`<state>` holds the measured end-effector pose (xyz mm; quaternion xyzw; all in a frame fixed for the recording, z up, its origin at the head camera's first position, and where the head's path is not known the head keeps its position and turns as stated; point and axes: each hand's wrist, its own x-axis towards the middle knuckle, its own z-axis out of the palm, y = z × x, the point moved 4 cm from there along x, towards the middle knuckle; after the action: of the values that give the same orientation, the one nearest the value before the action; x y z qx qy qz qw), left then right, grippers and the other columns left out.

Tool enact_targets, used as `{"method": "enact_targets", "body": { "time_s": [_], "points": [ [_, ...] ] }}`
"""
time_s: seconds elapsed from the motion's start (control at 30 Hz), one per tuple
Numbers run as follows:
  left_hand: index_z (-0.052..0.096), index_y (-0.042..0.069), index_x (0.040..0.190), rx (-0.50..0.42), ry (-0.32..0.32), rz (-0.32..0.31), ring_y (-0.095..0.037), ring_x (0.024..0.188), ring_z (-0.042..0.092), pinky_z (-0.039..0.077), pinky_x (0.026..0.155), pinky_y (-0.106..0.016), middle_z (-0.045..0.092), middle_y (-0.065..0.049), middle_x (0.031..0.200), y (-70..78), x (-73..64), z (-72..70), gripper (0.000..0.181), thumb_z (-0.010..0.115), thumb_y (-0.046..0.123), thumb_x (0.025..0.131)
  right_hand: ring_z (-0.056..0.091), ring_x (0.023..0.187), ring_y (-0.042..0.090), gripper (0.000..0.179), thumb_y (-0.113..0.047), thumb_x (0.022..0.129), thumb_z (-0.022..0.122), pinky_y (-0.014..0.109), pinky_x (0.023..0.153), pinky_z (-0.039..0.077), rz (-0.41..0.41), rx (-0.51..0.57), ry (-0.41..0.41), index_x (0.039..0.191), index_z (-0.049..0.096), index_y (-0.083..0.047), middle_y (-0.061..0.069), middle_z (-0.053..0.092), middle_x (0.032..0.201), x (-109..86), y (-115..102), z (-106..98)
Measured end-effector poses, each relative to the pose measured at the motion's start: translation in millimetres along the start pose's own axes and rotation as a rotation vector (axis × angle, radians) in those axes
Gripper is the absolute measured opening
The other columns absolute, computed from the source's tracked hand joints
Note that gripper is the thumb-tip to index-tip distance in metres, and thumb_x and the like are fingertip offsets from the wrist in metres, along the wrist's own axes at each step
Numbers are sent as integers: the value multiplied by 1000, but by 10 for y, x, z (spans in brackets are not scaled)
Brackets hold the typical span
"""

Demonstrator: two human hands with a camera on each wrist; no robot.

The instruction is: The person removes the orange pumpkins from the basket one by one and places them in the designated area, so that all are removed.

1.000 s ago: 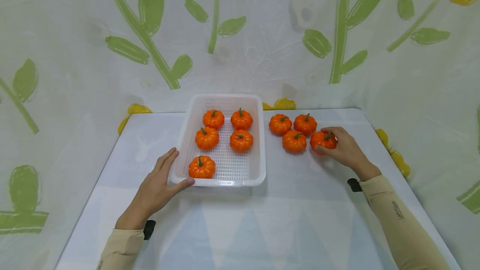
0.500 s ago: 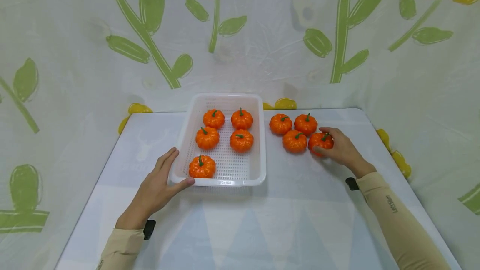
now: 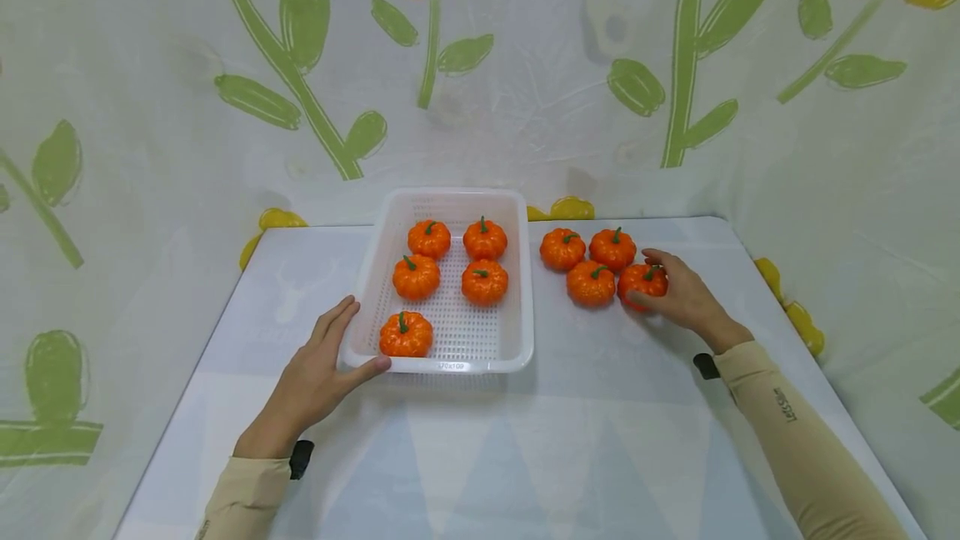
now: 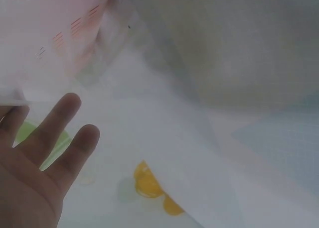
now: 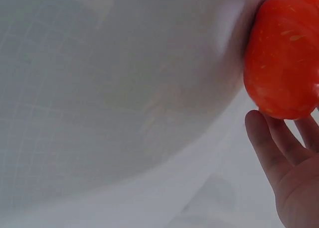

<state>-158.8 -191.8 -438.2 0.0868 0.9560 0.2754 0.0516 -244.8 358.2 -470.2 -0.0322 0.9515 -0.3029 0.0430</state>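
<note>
My left hand (image 3: 311, 377) rests at the near left corner of a white perforated plastic basket (image 3: 517, 332). Its thumb lies along the front rim and its fingers spread beside the left wall, as the left wrist view also shows. Several small orange toy pumpkins (image 3: 406, 334) with green stems sit in the basket. To its right, on the table, my right hand (image 3: 686, 298) is around the rightmost pumpkin (image 3: 643, 283), its thumb in front and its fingers behind. In the right wrist view fairly straight fingers (image 5: 266, 143) touch or nearly touch the pumpkin (image 5: 284, 58).
Three more pumpkins stand close together beside the basket: one at the back left (image 3: 562, 249), one at the back right (image 3: 612, 249) and one in front (image 3: 590, 283). The pale table (image 3: 480, 457) ends at a flower-patterned cloth backdrop (image 3: 525, 123).
The rightmost pumpkin and my right hand have shifted slightly left, nearer the other pumpkins. Between half a second ago and now they barely move. My left hand stays at the basket.
</note>
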Motion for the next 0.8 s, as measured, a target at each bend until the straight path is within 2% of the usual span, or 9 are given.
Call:
{"method": "enact_targets", "body": {
  "time_s": [0.2,0.37,0.6,0.73,0.8],
  "points": [
    [19,15,163,-5,5,7,-48,139,39,39,103,-71,15,-7,168,4,-4,-9,107,66,70,85,42,130,45,90,-54,91,70,66,106,39,-5,-1,26,155,32,-2,25,37,153,-26,-49,-77],
    [18,15,163,-12,5,8,-47,140,38,39,104,-69,15,-6,168,3,-3,-13,107,66,71,85,38,134,47,78,-47,99,63,66,105,39,-75,22,92,155,33,-1,27,36,154,-11,-178,-193],
    [18,14,163,-15,4,10,-47,140,38,38,104,-70,14,-6,168,1,-1,-10,108,65,72,85,37,137,43,70,-33,98,68,65,109,35,-130,-2,143,153,37,-4,24,38,153,72,-394,-298],
    [18,14,163,-10,3,13,-47,142,36,38,105,-69,15,-7,168,-3,5,-4,109,64,74,84,34,141,42,68,-28,97,71,63,114,29,-188,-19,138,152,39,-3,22,40,153,134,-592,-299],
    [18,15,163,-7,1,12,-47,142,35,37,105,-69,15,-7,168,-6,7,-2,109,64,74,84,32,143,40,69,-34,97,70,63,115,28,-203,-21,112,152,39,-5,19,39,154,159,-717,-277]
  ]
}}
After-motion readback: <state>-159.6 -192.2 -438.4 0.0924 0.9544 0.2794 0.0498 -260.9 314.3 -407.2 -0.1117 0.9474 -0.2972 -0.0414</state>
